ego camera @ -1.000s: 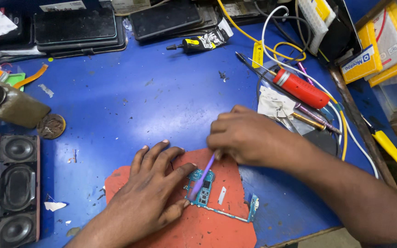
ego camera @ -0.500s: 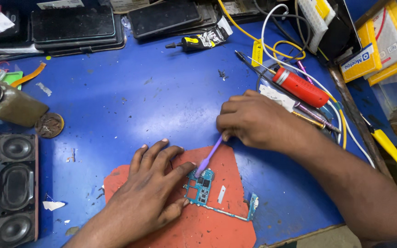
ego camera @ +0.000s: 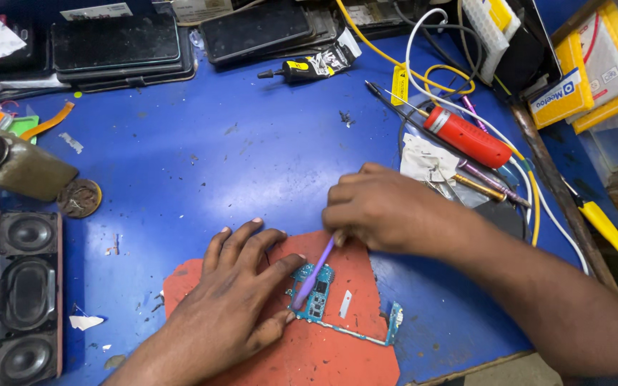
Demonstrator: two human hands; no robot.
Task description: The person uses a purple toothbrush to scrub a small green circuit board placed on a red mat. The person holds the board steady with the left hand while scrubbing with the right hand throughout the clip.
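Observation:
A small teal circuit board [ego camera: 320, 297] lies on a red-orange mat [ego camera: 337, 354] near the front edge of the blue table. My left hand [ego camera: 234, 300] rests flat on the mat, its thumb and forefinger touching the board's left side. My right hand [ego camera: 384, 211] grips a thin purple tool [ego camera: 316, 274], whose tip lies on the board. A small white strip [ego camera: 345, 304] sits on the mat just right of the board.
A red-handled tool [ego camera: 466, 137], white and yellow cables [ego camera: 423, 71], and a crumpled paper [ego camera: 427, 161] lie to the right. Dark phones [ego camera: 119, 46] and a black tube [ego camera: 312, 66] sit at the back. A speaker [ego camera: 23, 297] stands at the left, with a grey device [ego camera: 12, 164] and coin [ego camera: 79, 196].
My right hand drew the purple tool up off the board half a second ago, then brought its tip back down onto it. My left hand stayed on the mat.

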